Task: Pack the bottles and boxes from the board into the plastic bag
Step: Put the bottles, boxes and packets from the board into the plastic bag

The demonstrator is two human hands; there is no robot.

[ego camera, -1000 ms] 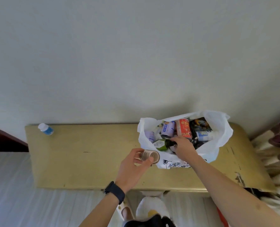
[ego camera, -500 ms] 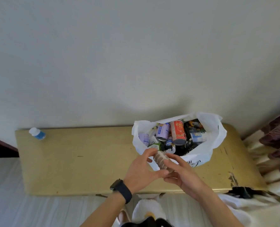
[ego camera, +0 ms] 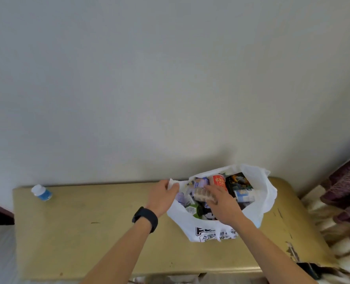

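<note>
Two hands at crammed white plastic bag [ego camera: 262,193], black print, tan bottle [ego camera: 202,194] inside

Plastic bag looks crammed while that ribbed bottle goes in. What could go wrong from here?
1. The plastic bag is heaped to its rim; the ribbed bottle under the right hand may roll out.
2. Only the left hand pinches the rim open; it could collapse if released.
3. The small blue-labelled bottle lies far left, easily overlooked.

One plastic bag [ego camera: 260,203] sits on the one board [ego camera: 88,232], stuffed with more bottles and boxes than I can count. One small bottle [ego camera: 41,192] lies far left. Two hands work there.
</note>
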